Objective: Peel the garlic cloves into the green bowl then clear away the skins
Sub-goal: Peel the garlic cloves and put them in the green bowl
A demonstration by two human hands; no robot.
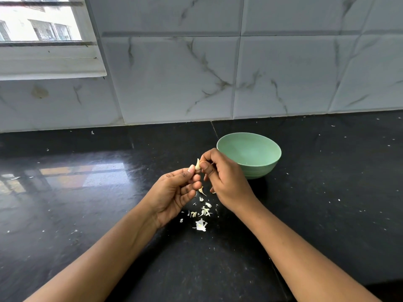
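A pale garlic clove (197, 165) is held up between both hands above the black counter. My left hand (174, 192) pinches it from the left with thumb and fingers. My right hand (224, 177) pinches it from the right, its other fingers curled. The green bowl (261, 168) stands just behind and to the right of my right hand; the part of its inside that I see holds nothing. A scatter of white garlic skins (201, 216) lies on the counter below my hands, and one loose piece of skin (201, 190) hangs or falls under my left fingers.
The black stone counter (87, 203) runs wide on both sides, with small white flecks on it. A marble-tiled wall (239, 73) closes the back. A window (41, 22) with a white sill sits at the upper left.
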